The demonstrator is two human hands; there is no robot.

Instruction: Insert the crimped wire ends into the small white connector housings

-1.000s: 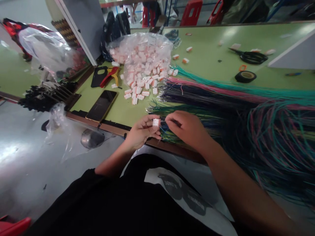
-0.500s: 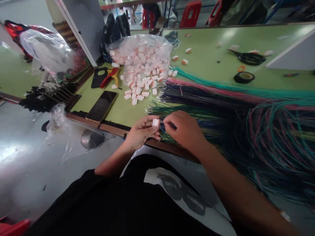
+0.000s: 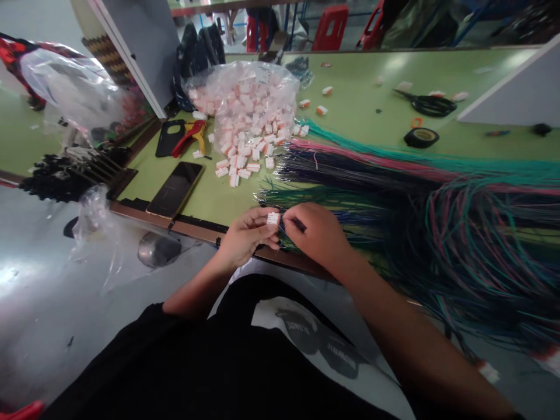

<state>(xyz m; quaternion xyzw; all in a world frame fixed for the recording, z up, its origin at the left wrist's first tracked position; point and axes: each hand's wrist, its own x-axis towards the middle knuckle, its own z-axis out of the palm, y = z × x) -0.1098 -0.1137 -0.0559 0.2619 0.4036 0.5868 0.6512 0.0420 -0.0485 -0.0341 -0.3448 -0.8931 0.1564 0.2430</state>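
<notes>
My left hand [image 3: 243,234] is closed around a small white and orange plug connector [image 3: 273,218], holding it by the table's front edge. A thin blue wire hangs near the connector's lower right. My right hand [image 3: 318,232] pinches a thin wire, its fingertips right up against the connector's right side. How deep the wire's tip sits is too small to make out. Just beyond both hands lie bundles of dark green and blue wires [image 3: 319,197], with bare metal ends pointing left.
A clear bag of connectors [image 3: 256,96] lies behind my hands, several spilled in front of it. To the left are a phone [image 3: 175,188], a black phone case [image 3: 170,138] and red-yellow pliers [image 3: 188,139]. Tape [image 3: 420,137] and scissors [image 3: 431,105] lie right, beyond long wire bundles [image 3: 490,227].
My right hand has come closer to the connector, closing the small gap between its fingertips and the connector. The whole view has shifted slightly. My left hand keeps its grip.
</notes>
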